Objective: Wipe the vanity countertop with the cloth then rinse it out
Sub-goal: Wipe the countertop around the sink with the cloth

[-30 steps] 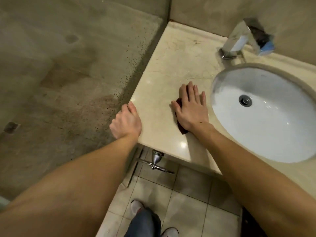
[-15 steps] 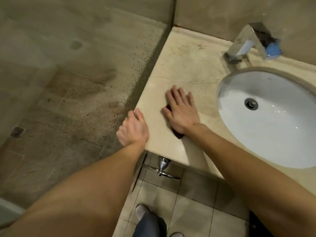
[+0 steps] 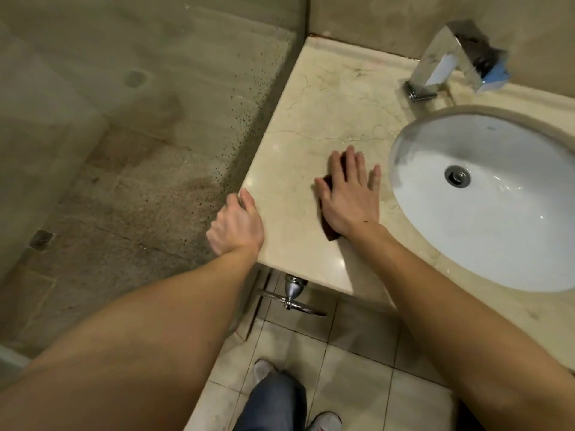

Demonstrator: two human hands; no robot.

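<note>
A beige marble vanity countertop runs from the back wall to the front edge. My right hand lies flat on it, fingers spread, pressing a dark red cloth against the stone; only slivers of the cloth show at the thumb, between the fingers and under the wrist. My left hand grips the countertop's left front corner, fingers curled over the edge. To the right sits the white oval sink with a metal drain.
A square chrome faucet stands behind the sink. A spotted glass panel borders the countertop's left edge. Below the counter a chrome handle sticks out over the tiled floor, where my shoes and trouser legs show.
My right hand has slid the cloth to the right, toward the sink, after moving left half a second ago. My left hand stays on the corner.
</note>
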